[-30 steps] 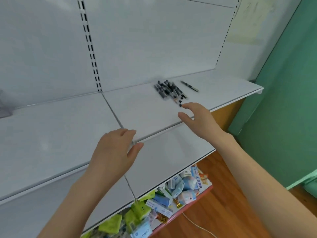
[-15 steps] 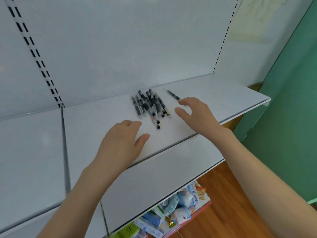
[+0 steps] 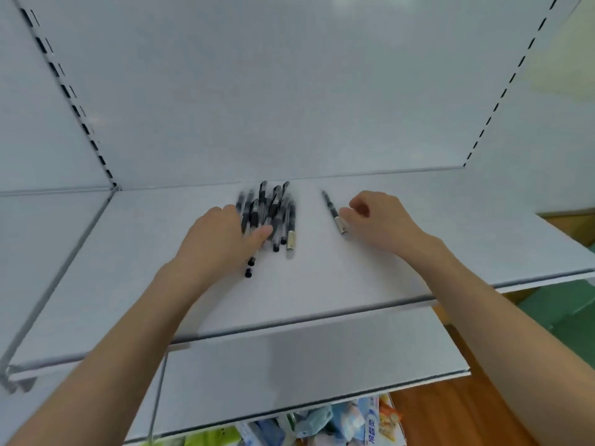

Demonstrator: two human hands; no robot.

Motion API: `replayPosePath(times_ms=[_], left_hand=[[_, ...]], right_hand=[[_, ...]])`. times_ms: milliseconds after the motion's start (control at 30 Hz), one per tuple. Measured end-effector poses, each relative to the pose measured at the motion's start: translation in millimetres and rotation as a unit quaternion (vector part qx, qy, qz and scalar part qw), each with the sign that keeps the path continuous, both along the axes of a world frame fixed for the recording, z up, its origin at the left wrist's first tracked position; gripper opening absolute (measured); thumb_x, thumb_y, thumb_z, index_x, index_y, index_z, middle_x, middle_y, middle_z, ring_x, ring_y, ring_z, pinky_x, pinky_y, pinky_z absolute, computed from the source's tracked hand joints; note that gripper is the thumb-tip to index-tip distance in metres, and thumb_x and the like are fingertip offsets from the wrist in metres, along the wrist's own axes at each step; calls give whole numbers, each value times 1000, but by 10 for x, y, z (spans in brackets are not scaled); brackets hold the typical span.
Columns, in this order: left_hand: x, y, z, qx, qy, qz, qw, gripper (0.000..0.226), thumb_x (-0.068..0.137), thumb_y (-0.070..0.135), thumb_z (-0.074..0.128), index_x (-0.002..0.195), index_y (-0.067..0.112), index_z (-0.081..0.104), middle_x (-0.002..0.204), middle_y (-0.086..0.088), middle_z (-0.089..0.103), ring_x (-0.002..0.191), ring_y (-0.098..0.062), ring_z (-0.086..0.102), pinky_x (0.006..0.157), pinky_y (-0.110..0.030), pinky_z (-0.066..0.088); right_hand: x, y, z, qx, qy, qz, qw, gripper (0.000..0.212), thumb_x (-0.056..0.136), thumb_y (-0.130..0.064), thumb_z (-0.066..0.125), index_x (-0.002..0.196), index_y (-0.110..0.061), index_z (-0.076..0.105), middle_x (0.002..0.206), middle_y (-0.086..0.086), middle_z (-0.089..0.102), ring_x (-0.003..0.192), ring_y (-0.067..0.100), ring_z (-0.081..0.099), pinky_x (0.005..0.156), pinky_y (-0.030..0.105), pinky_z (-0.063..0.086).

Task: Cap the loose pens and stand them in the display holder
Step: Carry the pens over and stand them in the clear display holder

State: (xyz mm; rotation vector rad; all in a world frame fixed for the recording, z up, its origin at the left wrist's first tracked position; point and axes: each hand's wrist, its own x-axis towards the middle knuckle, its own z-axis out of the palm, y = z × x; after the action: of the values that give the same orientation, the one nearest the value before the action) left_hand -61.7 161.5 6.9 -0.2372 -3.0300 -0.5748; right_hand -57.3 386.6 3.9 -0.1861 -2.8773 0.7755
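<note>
**Pens lie pointing away from the person, a hand at each lot**

Pens (image 3: 280,210) sit in a loose heap near the far edge of the white shelf (image 3: 322,284), most with their long axes running near to far. One lone pen (image 3: 331,210) lies apart, to the right of the heap. Its axis is slightly skewed, with the dark tip far and left and the pale end near and right.

The right hand (image 3: 383,220) is the nearer one to that lone pen. It sits just to the pen's right with its fingers curled, and the fingertips meet the pale near end. Motion blur hides whether they already pinch it.

The left hand (image 3: 215,239) lies on the left side of the heap. Its fingers are laid straight over the barrels and its thumb rests against them, so it is not clamped on any one pen.

Two small black caps (image 3: 248,272) lie just near of the heap, beside the left wrist. No display holder is in view.

The lone pen probably comes up first, lifted by its near end. A cap would then have to come from the left.
</note>
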Motion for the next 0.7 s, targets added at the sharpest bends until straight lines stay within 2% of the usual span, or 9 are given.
replayPosePath(times_ms=[133,200,300,367,433,533,600,633,700], left_hand=[[-120,264,22,-32,-9,56,998,58,79,60,51,87,4,42,87,-12,46,84,-29,44,70,-32,33],[-171,345,32,-39,-16,74,996,58,78,58,55,89,3,46,90,-12,46,88,-31,46,72,-33,34],[-229,409,96,-22,-50,85,995,49,79,47,61,65,7,36,75,-8,45,74,-25,41,62,-33,37],[-251,442,152,-3,-74,92,993,48,80,39,63,59,11,30,62,-2,36,60,-18,36,49,-28,28],[-281,470,170,26,-96,93,991,46,81,32,63,58,12,29,57,-2,33,52,-14,32,47,-25,23],[-330,478,158,50,-113,87,988,47,80,29,66,56,12,29,54,-2,33,49,-15,32,47,-25,23],[-360,465,145,55,-121,87,987,46,79,28,67,57,11,30,55,-3,34,50,-16,32,48,-26,25],[-371,458,148,61,-127,89,986,46,79,28,67,57,11,31,56,-3,34,51,-16,32,48,-26,25],[-373,452,169,69,-137,92,984,45,79,28,68,58,10,32,57,-4,34,51,-17,31,48,-27,24]], right_hand=[[-158,45,19,-8,-32,58,998,43,87,-38,55,97,3,59,99,17,62,91,29,57,81,36,45],[-211,36,39,4,-49,79,996,40,83,-40,58,74,-1,51,77,12,55,75,28,53,65,33,41],[-247,40,80,39,-74,101,991,46,81,-32,61,56,-14,27,57,0,36,53,19,35,48,29,24],[-267,61,108,53,-83,114,989,47,81,-26,61,55,-15,24,54,0,31,48,16,30,45,28,21],[-288,82,119,58,-89,127,986,46,82,-23,61,54,-15,24,52,1,30,47,16,29,45,28,21],[-307,129,103,44,-100,127,986,39,82,-19,59,56,-13,30,51,2,36,48,17,35,45,27,25],[-307,167,96,32,-97,131,986,26,83,-16,57,62,-7,45,56,4,48,58,22,47,46,26,30],[-309,185,96,29,-95,135,986,19,83,-14,56,69,-1,54,63,8,57,65,26,53,48,26,33],[-311,213,88,22,-94,139,986,21,83,-10,54,88,8,64,83,18,69,76,30,62,54,26,40]])
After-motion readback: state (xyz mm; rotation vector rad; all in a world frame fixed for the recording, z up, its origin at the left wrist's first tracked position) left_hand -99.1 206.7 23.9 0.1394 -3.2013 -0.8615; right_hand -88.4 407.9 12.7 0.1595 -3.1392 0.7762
